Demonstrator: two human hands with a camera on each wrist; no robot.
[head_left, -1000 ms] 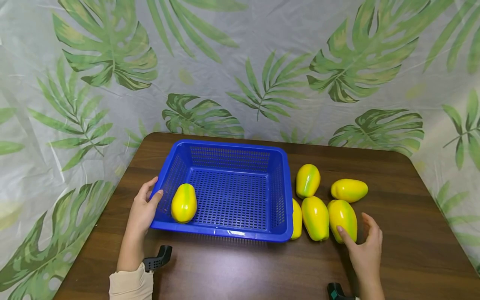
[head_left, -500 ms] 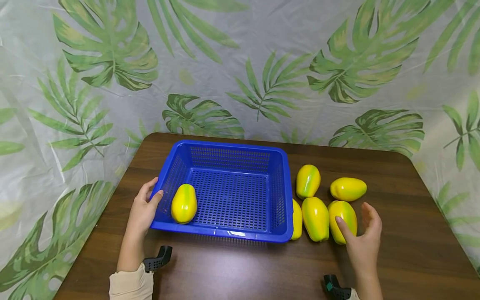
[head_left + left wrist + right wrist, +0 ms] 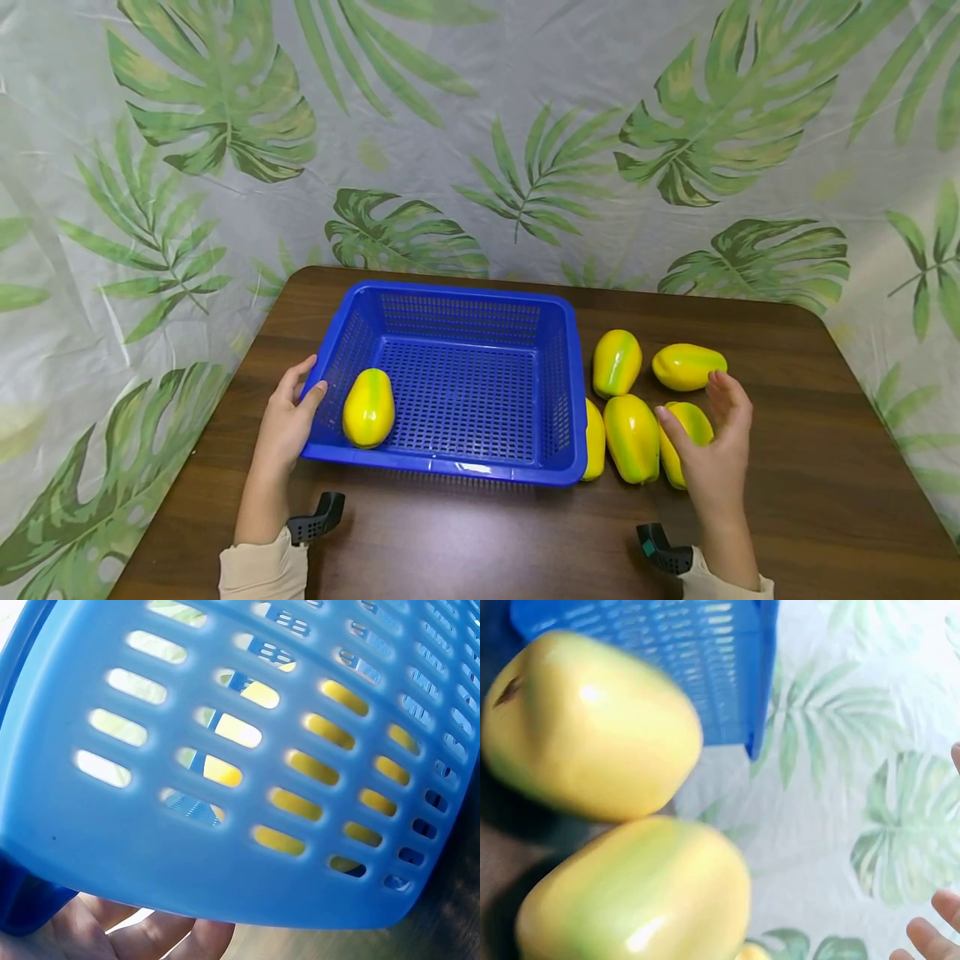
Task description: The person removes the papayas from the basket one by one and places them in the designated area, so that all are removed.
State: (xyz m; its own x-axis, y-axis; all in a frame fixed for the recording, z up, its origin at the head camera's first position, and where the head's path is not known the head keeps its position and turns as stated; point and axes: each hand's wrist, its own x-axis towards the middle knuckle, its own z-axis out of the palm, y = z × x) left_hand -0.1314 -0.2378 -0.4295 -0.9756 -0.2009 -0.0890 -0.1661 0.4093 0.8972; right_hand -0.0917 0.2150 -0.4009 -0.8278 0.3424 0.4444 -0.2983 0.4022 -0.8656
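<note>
My left hand [image 3: 288, 417] grips the left rim of a blue plastic basket [image 3: 579, 417], thumb on the rim and fingers outside. In the left wrist view, its fingers [image 3: 154, 934] show below the perforated wall [image 3: 150, 847]. One yellow-green papaya [image 3: 368, 408] lies inside the basket at its left. On the table at right, my right hand [image 3: 716, 467] is spread, its fingertips at the back right papaya [image 3: 684, 367]; whether they touch it is hard to tell. The thumb is in front of a nearer papaya [image 3: 693, 423], partly hidden by the hand.
Two more papayas [image 3: 632, 439] stand between the right hand and the basket, one behind the other. Another papaya [image 3: 594, 442] is partly hidden by the basket's right side. A brown wooden table [image 3: 480, 542] bears everything, with a leaf-print cloth [image 3: 540, 67] behind.
My right hand has moved away from the front right papaya, back and slightly left. The back right papaya has shifted back and left. The left hand and the basket have stayed put.
</note>
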